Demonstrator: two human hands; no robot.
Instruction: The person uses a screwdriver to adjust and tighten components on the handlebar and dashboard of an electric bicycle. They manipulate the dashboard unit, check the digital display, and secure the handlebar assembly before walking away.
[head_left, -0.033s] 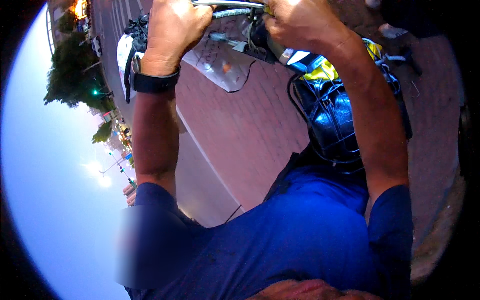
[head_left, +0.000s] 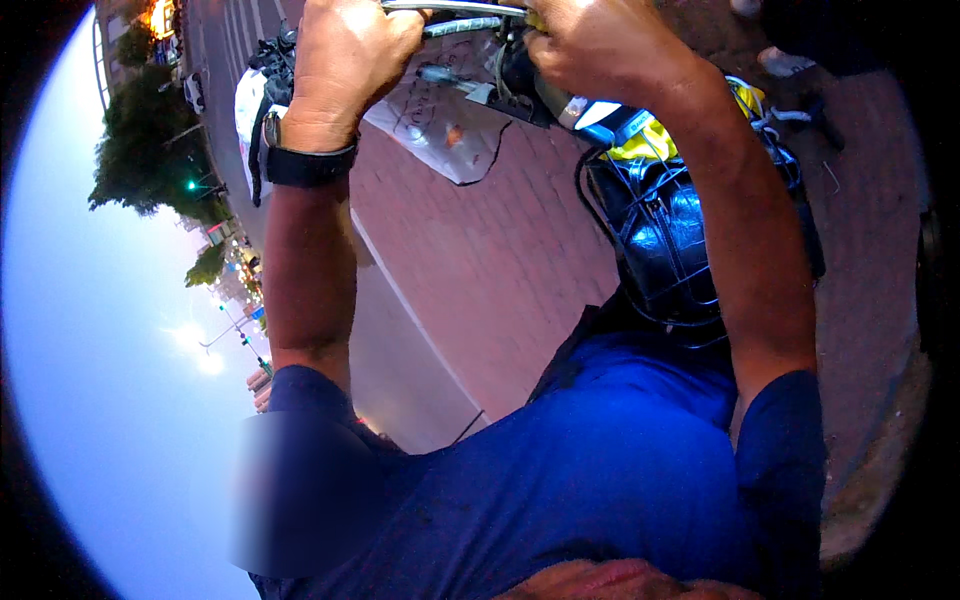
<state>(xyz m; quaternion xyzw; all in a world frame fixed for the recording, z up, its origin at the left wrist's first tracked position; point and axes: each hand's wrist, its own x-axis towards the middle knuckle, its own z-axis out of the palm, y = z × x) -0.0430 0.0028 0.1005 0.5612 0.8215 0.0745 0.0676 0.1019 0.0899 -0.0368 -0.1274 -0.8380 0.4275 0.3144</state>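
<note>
Both hands are raised to the top edge of the view, gripping a thin metal handlebar (head_left: 455,8) that runs crosswise between them. It is a slim, silvery grey bar, shiny where the light catches it, with a second pale grey cable or rod (head_left: 465,26) running just beneath it. The left hand (head_left: 345,55) is curled over the bar's left end, fingers wrapped tight around it; a black wristwatch (head_left: 305,162) sits on that wrist. The right hand (head_left: 600,45) is closed in a fist over the bar's right end, fingers pressed together around it. Below the right forearm hangs a black wire basket (head_left: 680,250) holding a glossy black bag (head_left: 660,225), with something yellow (head_left: 650,140) at its top. Reddish brick pavement (head_left: 480,260) lies underneath. A blue shirt (head_left: 600,480) fills the lower part of the view.
</note>
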